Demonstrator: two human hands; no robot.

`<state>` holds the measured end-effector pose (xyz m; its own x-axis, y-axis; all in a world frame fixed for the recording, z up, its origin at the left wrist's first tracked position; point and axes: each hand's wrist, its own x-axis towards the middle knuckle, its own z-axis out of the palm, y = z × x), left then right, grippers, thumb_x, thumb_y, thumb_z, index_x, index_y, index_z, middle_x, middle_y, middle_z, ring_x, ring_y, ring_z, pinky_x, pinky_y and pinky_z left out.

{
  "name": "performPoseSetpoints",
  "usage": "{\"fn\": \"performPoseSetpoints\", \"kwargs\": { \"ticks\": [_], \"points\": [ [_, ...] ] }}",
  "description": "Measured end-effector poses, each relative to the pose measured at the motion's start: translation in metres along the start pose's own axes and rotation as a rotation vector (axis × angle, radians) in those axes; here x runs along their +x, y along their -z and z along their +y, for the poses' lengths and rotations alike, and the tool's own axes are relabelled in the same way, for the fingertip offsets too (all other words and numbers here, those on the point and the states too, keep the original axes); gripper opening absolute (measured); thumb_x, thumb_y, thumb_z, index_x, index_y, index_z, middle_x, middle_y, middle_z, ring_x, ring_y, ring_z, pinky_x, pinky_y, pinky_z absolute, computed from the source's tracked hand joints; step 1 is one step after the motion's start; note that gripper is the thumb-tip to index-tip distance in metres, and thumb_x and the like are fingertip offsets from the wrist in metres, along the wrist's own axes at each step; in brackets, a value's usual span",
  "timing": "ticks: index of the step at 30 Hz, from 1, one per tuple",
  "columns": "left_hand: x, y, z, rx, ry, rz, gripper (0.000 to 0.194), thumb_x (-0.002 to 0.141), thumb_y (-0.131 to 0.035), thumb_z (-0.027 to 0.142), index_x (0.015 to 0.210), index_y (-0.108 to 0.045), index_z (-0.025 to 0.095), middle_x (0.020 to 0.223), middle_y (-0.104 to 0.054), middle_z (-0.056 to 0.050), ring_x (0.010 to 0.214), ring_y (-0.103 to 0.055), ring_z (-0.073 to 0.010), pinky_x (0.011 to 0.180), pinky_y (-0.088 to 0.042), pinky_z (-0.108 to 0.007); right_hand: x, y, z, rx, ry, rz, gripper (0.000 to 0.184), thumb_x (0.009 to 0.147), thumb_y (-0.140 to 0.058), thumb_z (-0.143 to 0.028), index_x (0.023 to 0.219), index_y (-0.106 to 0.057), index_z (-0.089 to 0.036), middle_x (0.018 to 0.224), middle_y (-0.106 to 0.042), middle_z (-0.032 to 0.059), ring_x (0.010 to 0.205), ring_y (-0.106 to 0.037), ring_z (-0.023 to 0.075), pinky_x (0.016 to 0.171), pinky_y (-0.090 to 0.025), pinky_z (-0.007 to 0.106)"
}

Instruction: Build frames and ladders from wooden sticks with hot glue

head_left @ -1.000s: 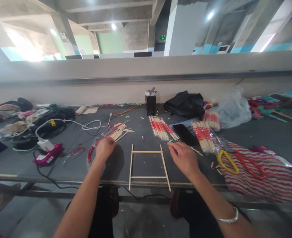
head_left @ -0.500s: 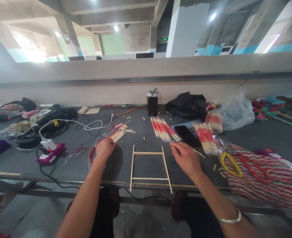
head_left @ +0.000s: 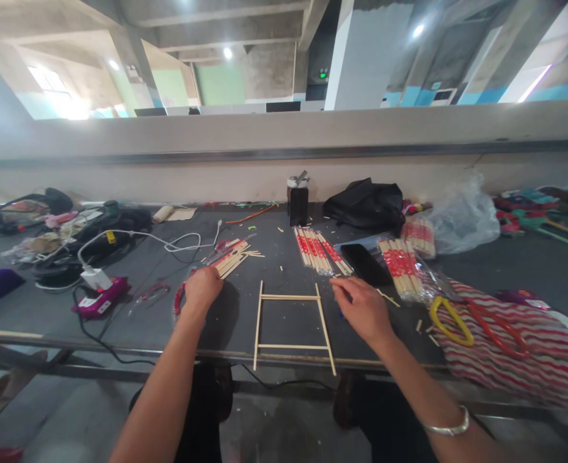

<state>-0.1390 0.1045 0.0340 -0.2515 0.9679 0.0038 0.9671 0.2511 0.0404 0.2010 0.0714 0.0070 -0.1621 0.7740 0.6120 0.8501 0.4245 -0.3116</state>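
Observation:
A frame of four thin wooden sticks, its left upright stick [head_left: 258,321] and right upright stick [head_left: 326,328] joined by two crosspieces, lies at the table's front edge between my hands. My left hand [head_left: 202,289] rests on the table in a loose fist; its inside is hidden. Just beyond it is a fanned pile of loose chopsticks [head_left: 233,258]. To the frame's right, my right hand [head_left: 363,305] lies with its fingers curled and pressed together; whether they pinch anything small does not show. Red-banded chopstick packs [head_left: 313,251] lie right beyond those fingertips.
A black phone [head_left: 363,262] and another chopstick bundle [head_left: 400,267] lie to the right. Yellow-handled and red-handled tools rest on a striped cloth [head_left: 515,373]. A purple power strip [head_left: 105,299] with a white cable stands left. Farther back are a dark holder [head_left: 298,206] and a black bag [head_left: 363,204].
Both hands have stayed in place, and so has the stick frame. The whole view has shifted slightly with my head.

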Motion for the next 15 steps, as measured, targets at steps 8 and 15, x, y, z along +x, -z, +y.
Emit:
{"fn": "performPoseSetpoints", "kwargs": {
  "ticks": [8, 15],
  "points": [
    [0.0004, 0.0017, 0.0067, 0.086, -0.012, -0.003, 0.028, 0.078, -0.045, 0.022, 0.088, -0.069, 0.014, 0.097, -0.07, -0.018, 0.09, -0.066, -0.0287, 0.072, -0.05, -0.033, -0.0003, -0.0003, -0.0008, 0.011, -0.013, -0.014, 0.024, 0.088, -0.046, -0.023, 0.093, -0.069, -0.021, 0.09, -0.071, 0.0042, 0.085, -0.064, 0.0181, 0.08, -0.047, 0.031],
    [-0.0039, 0.0031, 0.0036, 0.149, -0.076, -0.02, 0.029, 0.077, -0.044, 0.016, 0.087, -0.07, 0.013, 0.094, -0.07, -0.018, 0.093, -0.066, -0.0281, 0.075, -0.05, -0.033, 0.0002, 0.0001, -0.0007, 0.009, -0.01, -0.028, 0.023, 0.088, -0.046, -0.023, 0.093, -0.069, -0.02, 0.09, -0.072, 0.0043, 0.085, -0.065, 0.0178, 0.081, -0.048, 0.031]
  ]
}}
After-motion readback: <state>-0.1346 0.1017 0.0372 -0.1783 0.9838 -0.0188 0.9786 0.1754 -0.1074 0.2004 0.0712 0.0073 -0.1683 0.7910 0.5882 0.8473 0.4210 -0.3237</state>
